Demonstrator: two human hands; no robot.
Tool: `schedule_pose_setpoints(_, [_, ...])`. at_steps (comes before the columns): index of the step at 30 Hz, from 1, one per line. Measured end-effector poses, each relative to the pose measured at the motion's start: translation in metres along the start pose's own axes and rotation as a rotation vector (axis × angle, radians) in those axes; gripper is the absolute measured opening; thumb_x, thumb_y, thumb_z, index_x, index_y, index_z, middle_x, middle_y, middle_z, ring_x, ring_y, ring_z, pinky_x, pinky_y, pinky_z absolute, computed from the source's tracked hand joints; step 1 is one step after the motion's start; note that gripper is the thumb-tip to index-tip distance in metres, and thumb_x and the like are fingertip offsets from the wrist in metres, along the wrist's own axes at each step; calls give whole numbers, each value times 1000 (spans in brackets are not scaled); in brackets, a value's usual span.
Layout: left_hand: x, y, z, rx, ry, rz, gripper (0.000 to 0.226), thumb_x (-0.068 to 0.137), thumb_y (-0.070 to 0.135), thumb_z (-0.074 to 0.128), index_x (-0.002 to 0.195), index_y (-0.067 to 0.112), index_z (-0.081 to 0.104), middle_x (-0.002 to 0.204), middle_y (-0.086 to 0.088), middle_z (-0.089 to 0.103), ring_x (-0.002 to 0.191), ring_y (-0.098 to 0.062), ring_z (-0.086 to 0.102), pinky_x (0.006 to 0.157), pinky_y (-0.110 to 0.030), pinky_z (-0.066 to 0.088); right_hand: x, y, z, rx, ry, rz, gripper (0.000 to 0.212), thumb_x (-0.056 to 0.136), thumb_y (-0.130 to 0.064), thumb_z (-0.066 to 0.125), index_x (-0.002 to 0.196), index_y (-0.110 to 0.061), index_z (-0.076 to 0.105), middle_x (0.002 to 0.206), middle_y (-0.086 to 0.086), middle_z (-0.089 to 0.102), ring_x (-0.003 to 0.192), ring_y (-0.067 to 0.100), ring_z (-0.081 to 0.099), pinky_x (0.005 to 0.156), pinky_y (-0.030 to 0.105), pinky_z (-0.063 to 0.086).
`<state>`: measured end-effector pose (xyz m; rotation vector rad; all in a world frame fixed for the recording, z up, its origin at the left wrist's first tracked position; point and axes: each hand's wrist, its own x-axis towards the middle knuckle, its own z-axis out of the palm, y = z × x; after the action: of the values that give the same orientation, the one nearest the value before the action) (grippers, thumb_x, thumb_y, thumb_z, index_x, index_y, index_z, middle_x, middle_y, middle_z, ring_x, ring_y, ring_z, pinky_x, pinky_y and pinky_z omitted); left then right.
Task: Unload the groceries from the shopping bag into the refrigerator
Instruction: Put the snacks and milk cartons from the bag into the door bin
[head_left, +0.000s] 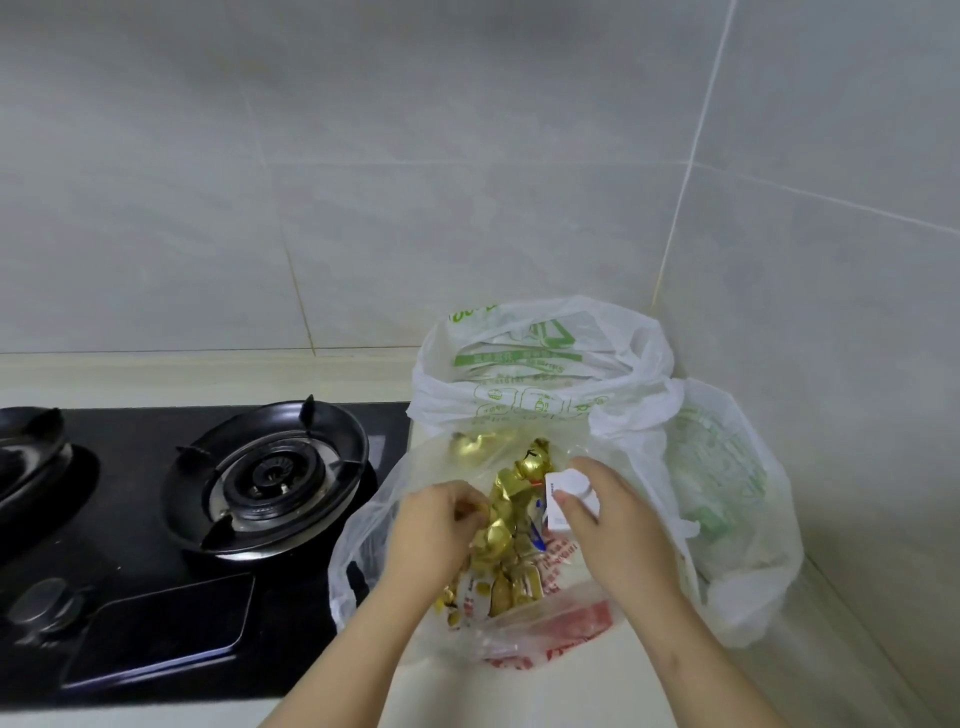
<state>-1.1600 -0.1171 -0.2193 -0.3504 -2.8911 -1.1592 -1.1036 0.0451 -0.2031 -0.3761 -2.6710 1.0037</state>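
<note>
One shopping bag (359, 558) open | left grip (434, 525) pinches gold candy (496, 522) | right grip (618, 535) holds white box (569, 483), roughly upright

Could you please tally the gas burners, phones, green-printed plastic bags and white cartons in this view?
gas burners: 2
phone: 1
green-printed plastic bags: 2
white carton: 1
Total: 6

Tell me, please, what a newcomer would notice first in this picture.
The gold-wrapped sweets shine in the clear bag at the centre, where the left hand pinches them and the right hand grips a small white box. Behind stands a white shopping bag with green print, and a black gas stove fills the left side.
</note>
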Motion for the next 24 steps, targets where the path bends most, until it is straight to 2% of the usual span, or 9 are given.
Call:
schedule_pose_setpoints(3, [-7,-5,-15,-103,69,-11,9,86,11,65,82,19,69,69,16,62,66,2,57,57,-4,40,-1,-14,4,62,-19,-26,38,93,-32,52,130,-26,48,122,-9,54,94,8,46,84,30,42])
schedule_pose_setpoints(6, [-15,-10,-32,-180,131,-10,12,85,13,66,78,23,68,71,15,64,68,3,58,61,-6,43,-2,-27,11,112,-41,-52,31,93,-31,54,123,-26,52,103,-11,52,90,10,49,75,28,44])
schedule_pose_setpoints(9, [-21,-17,-48,-276,190,-10,16,85,12,66,74,24,65,83,9,65,79,-3,60,69,-13,47,-1,-42,19,168,-85,-60,28,93,-32,53,121,-29,53,105,-10,53,91,10,52,64,18,39])
schedule_pose_setpoints(13, [-25,-31,-67,-474,264,-66,16,87,8,61,79,21,64,91,3,66,89,-13,62,81,-26,51,2,-68,28,281,-115,-107,29,91,-28,57,120,-26,55,108,-7,55,97,12,53,75,23,40])
schedule_pose_setpoints(15, [-28,-37,-77,-608,305,-120,17,89,5,58,79,18,62,89,-2,67,88,-19,63,83,-38,51,3,-81,34,315,-137,-144,21,91,-27,58,111,-29,56,102,-7,54,89,10,51,69,19,39])
schedule_pose_setpoints(18, [-35,-45,-93,-695,400,-174,15,92,6,54,83,15,60,88,-7,69,86,-24,65,81,-44,53,5,-101,45,362,-170,-194,18,90,-27,59,107,-29,55,96,-9,55,82,5,50,66,13,39])
schedule_pose_setpoints(20, [-41,-49,-104,-699,480,-192,14,93,8,54,84,17,60,87,-4,70,85,-26,66,77,-47,55,6,-115,54,392,-195,-227,19,89,-27,60,108,-29,56,93,-12,54,82,5,51,66,12,39])
schedule_pose_setpoints(24, [-57,-57,-126,-668,626,-240,13,92,9,54,86,17,62,86,0,70,85,-22,67,73,-40,57,4,-142,71,433,-284,-303,17,89,-29,60,104,-34,55,96,-12,56,84,-1,51,66,6,36])
